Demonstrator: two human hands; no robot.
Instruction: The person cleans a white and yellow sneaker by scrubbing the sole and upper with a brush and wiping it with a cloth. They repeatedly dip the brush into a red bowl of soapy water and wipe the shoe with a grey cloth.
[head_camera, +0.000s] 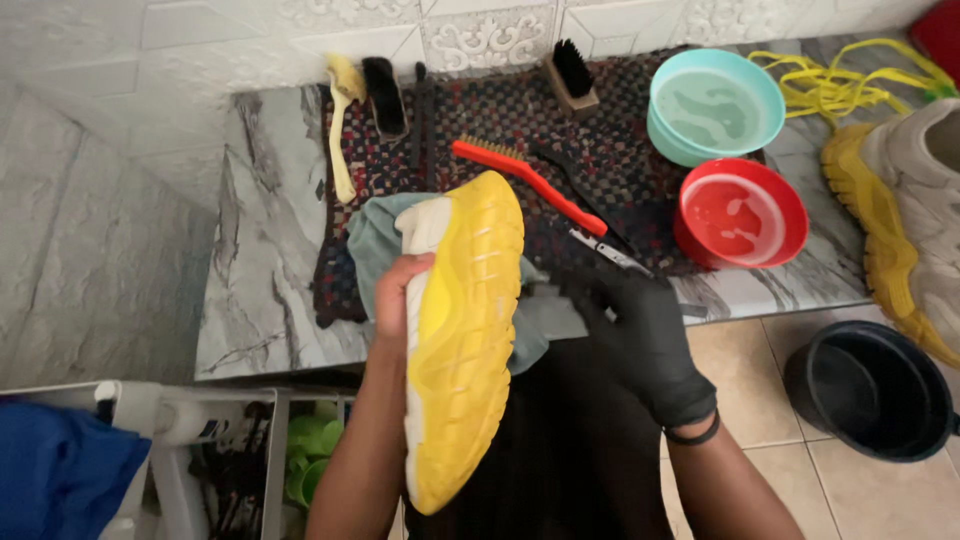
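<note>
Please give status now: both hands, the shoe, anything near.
Left hand grips yellow-soled shoe, sole up. Gloved right hand beside it, contents unclear. Cloth under shoe; pliers by glove.

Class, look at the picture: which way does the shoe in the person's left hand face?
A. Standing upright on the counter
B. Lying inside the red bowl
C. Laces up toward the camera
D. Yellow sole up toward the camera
D: the left hand holds the shoe off the counter, its ridged yellow sole turned toward the camera.
</note>
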